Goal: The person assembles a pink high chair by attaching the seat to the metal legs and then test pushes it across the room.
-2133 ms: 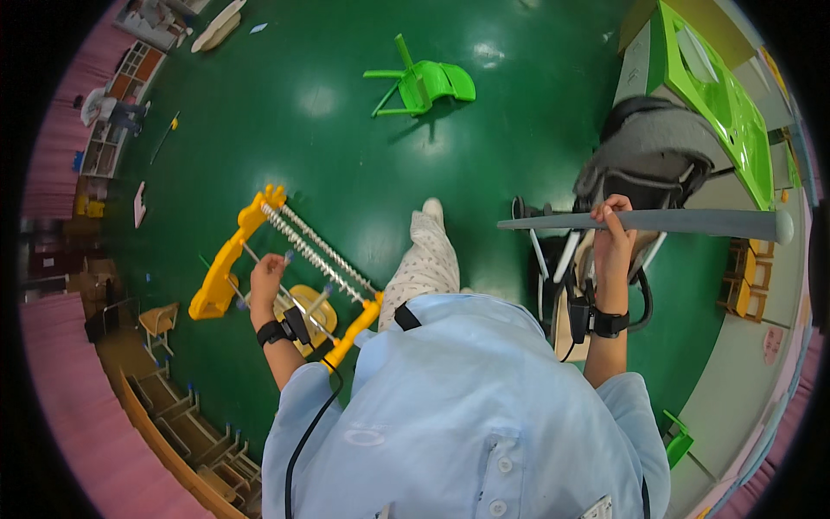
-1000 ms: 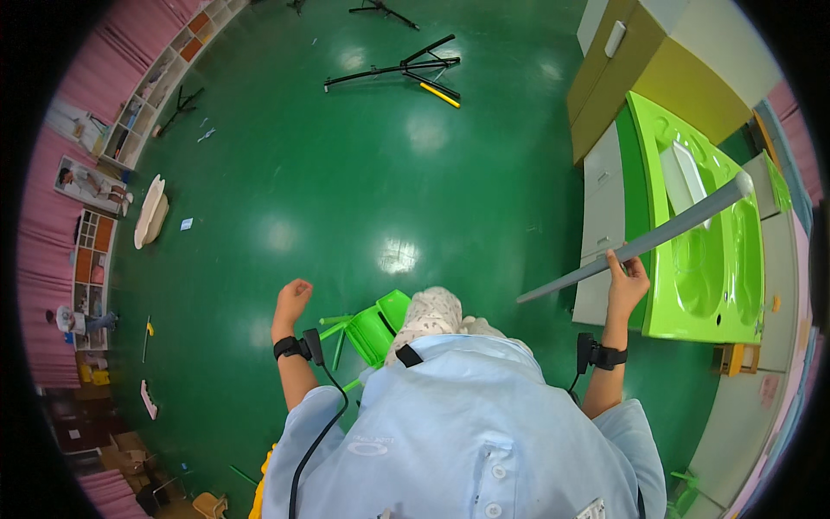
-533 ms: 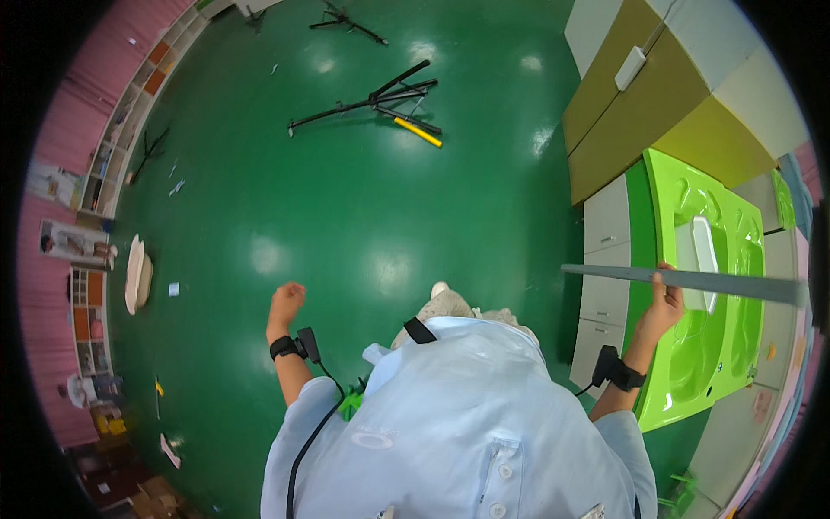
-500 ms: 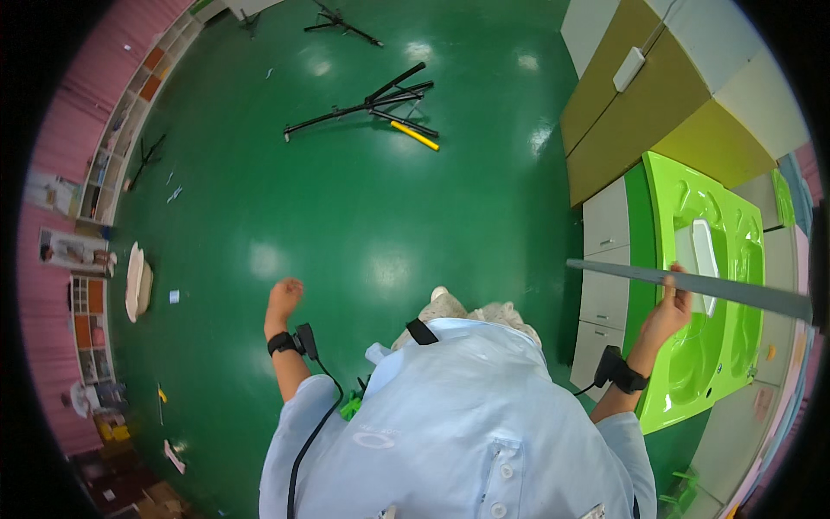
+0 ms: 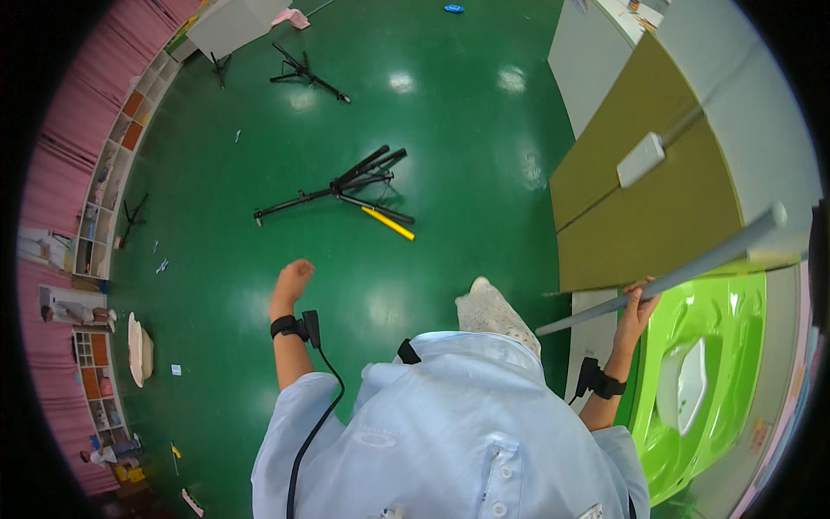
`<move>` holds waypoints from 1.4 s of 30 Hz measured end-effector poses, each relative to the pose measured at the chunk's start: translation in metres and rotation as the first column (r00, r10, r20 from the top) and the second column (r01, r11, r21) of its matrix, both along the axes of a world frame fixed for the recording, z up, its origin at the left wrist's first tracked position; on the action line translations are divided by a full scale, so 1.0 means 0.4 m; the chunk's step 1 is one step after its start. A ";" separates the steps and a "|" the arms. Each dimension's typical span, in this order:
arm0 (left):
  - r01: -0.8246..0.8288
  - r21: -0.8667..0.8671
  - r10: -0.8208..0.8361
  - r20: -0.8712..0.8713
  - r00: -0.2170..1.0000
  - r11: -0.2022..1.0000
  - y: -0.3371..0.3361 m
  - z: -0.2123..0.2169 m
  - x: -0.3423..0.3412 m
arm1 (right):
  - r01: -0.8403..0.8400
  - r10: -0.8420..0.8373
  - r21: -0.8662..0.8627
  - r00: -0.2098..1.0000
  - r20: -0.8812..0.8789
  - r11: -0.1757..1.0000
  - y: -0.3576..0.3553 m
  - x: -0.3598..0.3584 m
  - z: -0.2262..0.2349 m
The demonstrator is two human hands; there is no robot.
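The pole (image 5: 713,254) slants left to right through the gripping right hand (image 5: 640,303), the relaxed, empty left hand (image 5: 295,279) well apart.

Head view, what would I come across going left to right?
Long cream object, small pale card, left hand, yellow stick, patterned trouser leg, right hand gripping the grey pole, white tub.

From my remote seat I see one long, slim grey pole (image 5: 705,261), smooth and plain, held partway along its length in the right hand (image 5: 638,303); it slants across the right side of my view, its thinner-looking end lower left, its thicker-looking, paler, rounded end upper right
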State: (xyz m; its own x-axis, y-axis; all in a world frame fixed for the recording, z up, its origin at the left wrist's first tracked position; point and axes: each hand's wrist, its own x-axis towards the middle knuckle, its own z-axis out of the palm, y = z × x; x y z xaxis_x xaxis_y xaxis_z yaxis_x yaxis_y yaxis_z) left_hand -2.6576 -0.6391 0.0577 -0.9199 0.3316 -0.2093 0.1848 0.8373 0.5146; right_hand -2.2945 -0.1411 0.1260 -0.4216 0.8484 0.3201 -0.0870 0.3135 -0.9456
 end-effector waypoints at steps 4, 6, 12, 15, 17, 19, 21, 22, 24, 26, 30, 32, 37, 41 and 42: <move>-0.095 0.099 0.086 0.097 0.992 0.991 0.107 0.015 -0.138 | -0.111 0.111 -0.044 0.994 0.015 0.993 0.182 -0.242 0.054; -0.125 0.162 0.111 0.097 0.989 0.979 0.146 0.030 -0.207 | -0.141 0.141 -0.019 0.990 0.017 0.990 0.264 -0.365 0.070; -0.267 0.006 0.262 0.162 0.951 0.964 0.219 0.017 -0.424 | -0.183 0.183 0.008 0.982 -0.039 0.983 0.469 -0.747 0.093; -0.328 0.055 0.309 0.219 0.926 0.943 0.230 -0.053 -0.579 | -0.216 0.217 0.016 0.971 -0.098 0.976 0.563 -0.929 0.091; -0.349 0.040 0.332 0.224 0.916 0.936 0.262 -0.071 -0.710 | -0.201 0.204 0.039 0.974 -0.097 0.979 0.602 -1.051 0.095; -0.354 -0.012 0.346 0.247 0.905 0.935 0.354 -0.057 -0.847 | -0.237 0.239 0.079 0.971 -0.020 0.968 0.634 -1.169 0.117; -0.302 0.087 0.284 0.174 0.943 0.949 0.452 -0.041 -0.997 | -0.257 0.257 0.081 0.966 0.012 0.963 0.676 -1.281 0.134; -0.242 0.166 0.230 0.088 0.969 0.956 0.501 -0.021 -1.078 | -0.278 0.276 0.068 0.960 0.039 0.958 0.694 -1.344 0.136; -0.184 0.106 0.178 0.061 0.982 0.977 0.613 0.026 -1.220 | -0.275 0.272 0.047 0.960 0.066 0.960 0.728 -1.465 0.137; -0.136 0.039 0.134 0.042 0.990 0.990 0.702 0.043 -1.367 | -0.281 0.278 0.021 0.956 0.097 0.959 0.773 -1.590 0.124; -0.070 0.168 0.068 0.017 0.998 0.983 0.826 0.069 -1.620 | -0.357 0.358 -0.039 0.915 0.185 0.933 0.871 -1.823 0.079; -0.106 0.169 0.108 -0.007 0.994 0.980 0.876 0.086 -1.749 | -0.362 0.369 -0.072 0.905 0.214 0.930 0.936 -1.973 0.058; -0.227 0.053 0.224 0.051 0.973 0.972 0.897 0.074 -2.003 | -0.263 0.303 -0.173 0.913 0.272 0.949 1.084 -2.350 0.040; -0.331 0.189 0.332 0.028 0.943 0.924 0.865 0.051 -2.137 | -0.172 0.274 -0.276 0.879 0.391 0.946 1.162 -2.667 0.025; -0.381 0.219 0.380 0.051 0.924 0.898 0.842 0.041 -2.156 | -0.188 0.295 -0.282 0.863 0.411 0.941 1.160 -2.751 0.042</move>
